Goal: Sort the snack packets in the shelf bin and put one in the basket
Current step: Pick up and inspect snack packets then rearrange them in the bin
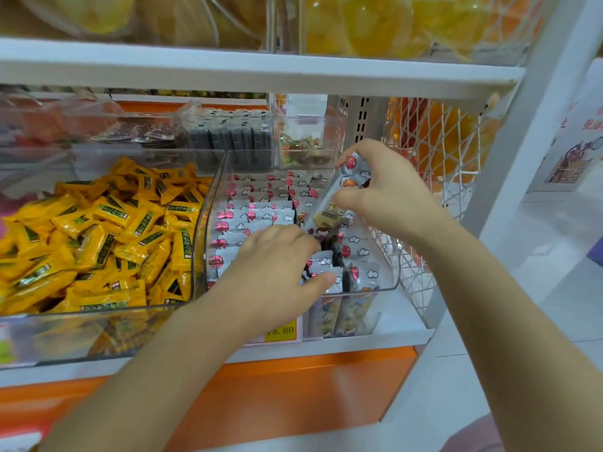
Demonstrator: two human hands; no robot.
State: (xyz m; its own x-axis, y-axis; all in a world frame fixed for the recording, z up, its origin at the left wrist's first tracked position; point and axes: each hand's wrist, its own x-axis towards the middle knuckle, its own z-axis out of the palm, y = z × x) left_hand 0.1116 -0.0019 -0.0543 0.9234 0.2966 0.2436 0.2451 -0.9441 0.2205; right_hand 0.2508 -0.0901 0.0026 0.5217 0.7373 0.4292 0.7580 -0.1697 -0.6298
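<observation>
A clear plastic shelf bin (390, 275) holds rows of white snack packets (257, 207) printed with red shapes and clouds. My right hand (388, 190) grips a few of these packets (339, 203) and holds them tilted above the bin's right side. My left hand (277, 272) reaches into the front of the bin, its fingers curled down among the upright packets and its thumb pressed against one. No basket is in view.
Left of it, another clear bin is piled with yellow packets (98, 236). Behind stand more clear bins with dark packets (231, 135). A white wire mesh panel (447, 164) closes the shelf's right end. A yellow price tag (282, 331) sits on the shelf edge.
</observation>
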